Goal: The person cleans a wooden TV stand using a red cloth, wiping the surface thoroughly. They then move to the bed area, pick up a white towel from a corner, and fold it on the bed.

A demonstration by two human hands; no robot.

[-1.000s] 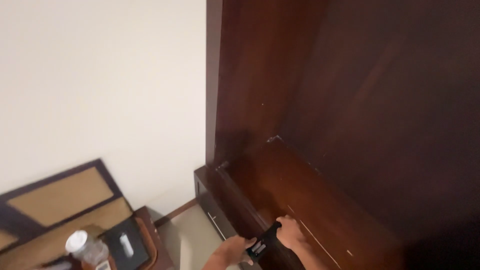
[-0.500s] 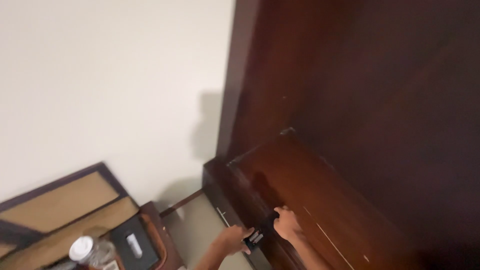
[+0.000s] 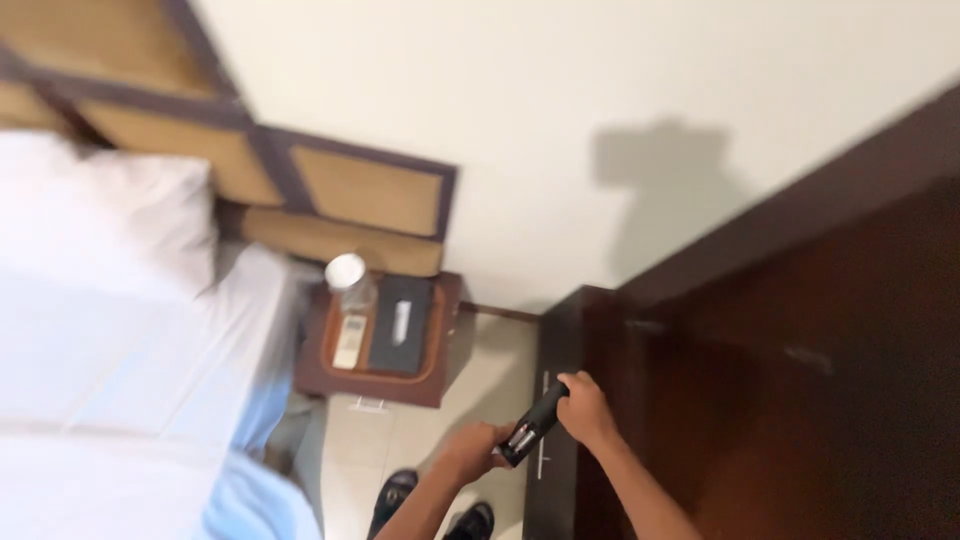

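Keep the black remote control (image 3: 533,427) level and steady between both hands, its open battery bay facing you, so the cells stay seated while you work over the edge of the dark wooden cabinet (image 3: 560,350). Your left hand (image 3: 478,450) has its fingers curled closed around the lower end; your right hand (image 3: 583,408) is wrapped shut on the upper end. Below are your dark shoes (image 3: 395,497) on the tiled floor. Farther off, the bedside table (image 3: 320,378) carries a water bottle (image 3: 350,278), a second, white remote (image 3: 349,340) and a black box (image 3: 400,325).
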